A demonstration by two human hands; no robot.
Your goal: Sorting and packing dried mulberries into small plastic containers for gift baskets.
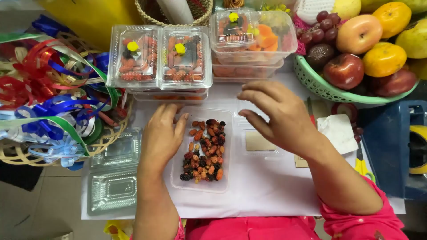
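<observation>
A clear plastic tray (pixel 178 180) lies on the white sheet, with a strip of red, orange and black berries (pixel 205 150) down its middle. My left hand (pixel 162 135) rests flat on the tray's left edge, fingers pointing away from me. My right hand (pixel 275 113) hovers above the tray's open lid (pixel 260 144), fingers curled and spread, holding nothing. Both sleeves are pink.
Closed clear boxes of berries (pixel 160 60) and of fruit (pixel 251 38) stand stacked at the back. A green basket (pixel 318 86) of apples, oranges and grapes sits at the right. Coloured ribbons (pixel 49 93) fill a wicker basket at the left. An empty clear box (pixel 113 178) lies beside it.
</observation>
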